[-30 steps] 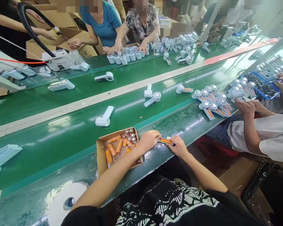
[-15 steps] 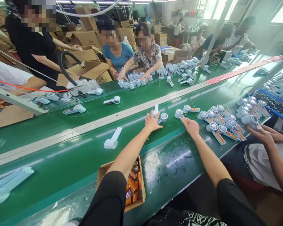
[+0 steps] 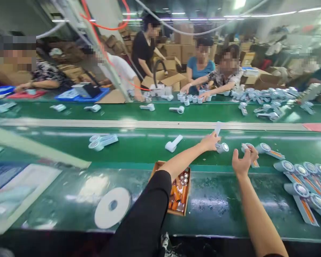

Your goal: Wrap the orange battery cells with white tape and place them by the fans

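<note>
Left hand curled against round-headed white plastic housing on glossy green belt, grip unclear | right hand closed around smooth orange-striped housing, near belt's front edge

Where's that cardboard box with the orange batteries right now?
In the head view the cardboard box sits low and centre on the near green bench, under the person's left forearm, with a white tape roll to its left.
</note>
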A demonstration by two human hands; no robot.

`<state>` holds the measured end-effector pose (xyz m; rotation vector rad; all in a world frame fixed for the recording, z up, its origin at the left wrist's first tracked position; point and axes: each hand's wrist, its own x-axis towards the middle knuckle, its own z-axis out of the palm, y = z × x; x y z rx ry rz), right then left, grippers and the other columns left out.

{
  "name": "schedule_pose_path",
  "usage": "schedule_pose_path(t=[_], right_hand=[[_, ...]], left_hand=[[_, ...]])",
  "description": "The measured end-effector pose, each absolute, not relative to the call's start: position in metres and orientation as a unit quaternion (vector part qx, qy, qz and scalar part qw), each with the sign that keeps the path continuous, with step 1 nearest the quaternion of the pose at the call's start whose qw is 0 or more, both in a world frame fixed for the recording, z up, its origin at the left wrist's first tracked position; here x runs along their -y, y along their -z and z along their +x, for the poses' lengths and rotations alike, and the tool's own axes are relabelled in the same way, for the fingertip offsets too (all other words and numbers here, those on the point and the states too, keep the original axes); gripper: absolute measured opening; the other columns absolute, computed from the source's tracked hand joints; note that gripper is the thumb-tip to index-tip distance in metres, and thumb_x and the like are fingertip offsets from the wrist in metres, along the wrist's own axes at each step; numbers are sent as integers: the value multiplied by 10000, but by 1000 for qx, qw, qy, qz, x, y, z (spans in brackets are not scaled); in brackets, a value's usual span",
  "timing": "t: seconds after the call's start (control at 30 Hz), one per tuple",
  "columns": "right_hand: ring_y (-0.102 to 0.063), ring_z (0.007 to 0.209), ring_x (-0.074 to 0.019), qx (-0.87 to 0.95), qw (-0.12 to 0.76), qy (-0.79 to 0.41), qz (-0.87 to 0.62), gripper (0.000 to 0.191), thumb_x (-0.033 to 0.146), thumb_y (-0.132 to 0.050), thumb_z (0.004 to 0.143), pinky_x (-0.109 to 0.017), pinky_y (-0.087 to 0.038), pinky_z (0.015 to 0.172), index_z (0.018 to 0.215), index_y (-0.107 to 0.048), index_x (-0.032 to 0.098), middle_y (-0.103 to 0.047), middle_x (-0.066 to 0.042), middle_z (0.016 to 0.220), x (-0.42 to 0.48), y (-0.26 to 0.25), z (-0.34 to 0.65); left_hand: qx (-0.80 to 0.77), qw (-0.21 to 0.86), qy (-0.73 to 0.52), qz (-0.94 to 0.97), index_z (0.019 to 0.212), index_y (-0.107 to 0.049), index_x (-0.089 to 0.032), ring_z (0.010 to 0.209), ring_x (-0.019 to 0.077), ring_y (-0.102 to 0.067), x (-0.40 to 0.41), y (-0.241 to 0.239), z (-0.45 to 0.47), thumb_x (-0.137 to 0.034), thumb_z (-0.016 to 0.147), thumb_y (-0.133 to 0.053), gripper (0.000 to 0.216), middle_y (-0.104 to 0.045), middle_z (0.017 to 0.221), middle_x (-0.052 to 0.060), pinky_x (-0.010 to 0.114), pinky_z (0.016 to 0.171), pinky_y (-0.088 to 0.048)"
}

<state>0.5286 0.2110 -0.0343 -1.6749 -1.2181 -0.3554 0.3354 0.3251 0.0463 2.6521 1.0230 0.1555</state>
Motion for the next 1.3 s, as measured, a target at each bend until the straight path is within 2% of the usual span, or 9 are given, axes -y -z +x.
schedule_pose_path(t=[0.1,0.23,0.4,0.57,0.8,0.93,1.1,1.2,1.3], right_hand=[[-622,1094,-294,619,498,22,-607,430,417,-501,973,-485,-550,946,1294,-642,168,-628,-176,1240,-244,11,458],[-643,1191,-287,785,235,-143,-555,549,422,-495,1003,-434,-542,1008,1480,-552,156,-618,-215,1410,-289,-7,354],[-614,1314,-384,847,90,-153,-501,653,366,-751,859,-528,-420,1155,1446,-607,118,-646,-256,1425,-315,-11,271],[-677,1194,-360,877,43,-127,-462,548,182,-677,855,-469,-442,1117,1390,-647,68,-714,-239,1321,-304,-29,225],[-613,1238,-288,966,8,-195,-171,603,144,-725,808,-397,-508,1052,1400,-639,218,-710,-114,1342,-230,-39,122],[-544,1352,-337,966,-88,-188,-157,528,213,-729,876,-474,-514,1080,1396,-646,248,-641,-119,1469,-204,-29,102],[-462,1461,-400,953,4,-226,-201,448,287,-715,925,-613,-404,1203,1358,-669,184,-521,-168,1604,-183,-37,130],[-656,1233,-304,893,130,-322,-286,335,273,-636,981,-520,-524,1093,1302,-676,185,-694,-154,1373,-151,-46,161],[-737,866,-205,768,138,-513,-358,510,422,-703,969,-353,-608,785,1412,-583,198,-751,-114,1207,-99,-43,181]], left_hand=[[-383,125,-82,911,1180,-730,-208,1069,271,-669,-308,-62,255,-226,764,-797,421,-501,1388,124,403,992,-551],[-470,113,-138,865,1070,-756,-204,1072,247,-665,-273,-71,98,-217,760,-813,315,-523,1324,101,419,1065,-532],[-681,102,-185,701,1005,-747,-203,944,186,-680,-188,-54,-106,-232,756,-841,268,-553,1284,77,393,975,-583],[-769,98,-171,608,974,-755,-176,918,207,-688,-99,-20,-213,-249,763,-807,230,-606,1163,57,403,929,-602],[-806,114,-114,570,1340,-718,-235,1046,322,-720,-66,5,-214,-497,949,-640,477,-585,1453,127,480,940,-603],[-785,-1,-92,613,1466,-637,-221,1505,496,-374,-41,8,-181,-486,1000,-582,538,-477,1614,160,680,1181,-395],[-620,126,-49,773,1476,-611,-230,1509,408,-409,0,33,-158,-482,898,-738,643,-590,1534,121,583,1226,-405],[-599,129,-64,788,1428,-618,-192,1479,410,-444,18,41,-147,-332,912,-713,542,-639,1454,146,593,1164,-475],[-583,41,-179,791,1386,-598,-164,1463,419,-442,30,30,-127,-251,920,-710,487,-668,1356,168,636,1179,-455]])
